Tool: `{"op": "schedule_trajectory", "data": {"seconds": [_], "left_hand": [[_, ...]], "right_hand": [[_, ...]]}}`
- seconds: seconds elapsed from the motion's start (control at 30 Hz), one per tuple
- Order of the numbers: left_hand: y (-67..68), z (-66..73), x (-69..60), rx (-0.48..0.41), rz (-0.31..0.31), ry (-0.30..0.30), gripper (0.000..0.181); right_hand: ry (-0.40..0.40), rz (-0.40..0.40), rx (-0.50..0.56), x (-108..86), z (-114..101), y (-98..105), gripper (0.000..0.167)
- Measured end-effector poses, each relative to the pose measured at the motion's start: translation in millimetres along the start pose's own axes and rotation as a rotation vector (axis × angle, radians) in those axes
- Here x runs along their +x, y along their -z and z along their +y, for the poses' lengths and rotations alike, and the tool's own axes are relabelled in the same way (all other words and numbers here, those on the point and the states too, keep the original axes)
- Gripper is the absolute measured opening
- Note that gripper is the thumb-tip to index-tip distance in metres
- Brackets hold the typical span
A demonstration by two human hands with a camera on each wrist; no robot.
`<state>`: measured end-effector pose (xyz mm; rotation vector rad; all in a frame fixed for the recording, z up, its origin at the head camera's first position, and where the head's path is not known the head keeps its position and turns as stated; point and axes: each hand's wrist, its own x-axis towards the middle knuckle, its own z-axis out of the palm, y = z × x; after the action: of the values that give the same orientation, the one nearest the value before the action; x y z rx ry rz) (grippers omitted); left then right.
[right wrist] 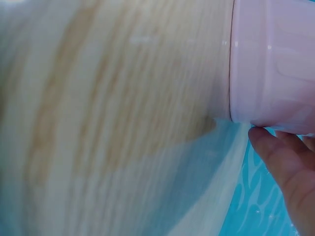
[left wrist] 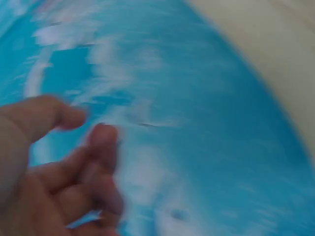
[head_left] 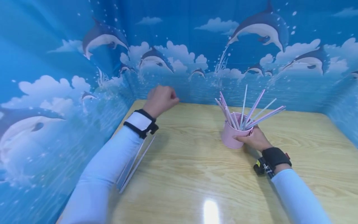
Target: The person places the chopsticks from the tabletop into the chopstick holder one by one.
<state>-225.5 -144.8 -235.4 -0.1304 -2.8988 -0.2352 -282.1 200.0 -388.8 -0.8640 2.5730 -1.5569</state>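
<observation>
My right hand (head_left: 257,139) grips a pink bucket (head_left: 231,137) at its right side, the thumb lying across the front. Thin pink and pale straws (head_left: 254,107) stand in it, fanning out above the rim. In the right wrist view, fingertips touch the bucket's (right wrist: 275,64) wall near its base. Over the far left of the table hovers my left hand (head_left: 162,99), holding nothing. The left wrist view is blurred, but thumb and loosely curled fingers (left wrist: 104,135) show a gap between them. Several pale straws (head_left: 139,161) lie below the left forearm, which partly hides them.
A wood-grain table (head_left: 184,168) spreads under both arms. Blue cloth (head_left: 184,87) printed with dolphins and clouds rises along its back and sides. Light glares off the tabletop near the front.
</observation>
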Motion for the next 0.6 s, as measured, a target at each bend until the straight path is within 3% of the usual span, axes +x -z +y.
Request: {"op": "schedule_trajectory", "data": {"seconds": [0.13,0.23,0.37,0.53,0.6], "left_hand": [[-42.3,-44.2,-35.0,0.193,-0.289,0.133,0.034],[-72.2,-62.2,-59.3,0.225,-0.436,0.195,0.041],[-94.8,-71.7,-78.9,0.248,-0.466,0.209,0.041],[-103.5,-70.6,-84.9,0.315,-0.486,0.201,0.036],[-103.9,-67.9,-84.4,0.324,-0.505,0.204,0.035]], "right_hand": [[-0.001,0.017,-0.01,-2.4,1,5,0.075],[0.004,0.017,-0.007,-2.9,2,6,0.075],[-0.01,0.015,-0.022,-2.1,2,3,0.076],[-0.017,0.008,-0.01,-1.1,5,-1,0.076],[-0.017,0.008,-0.002,-3.4,-5,-2,0.076]]}}
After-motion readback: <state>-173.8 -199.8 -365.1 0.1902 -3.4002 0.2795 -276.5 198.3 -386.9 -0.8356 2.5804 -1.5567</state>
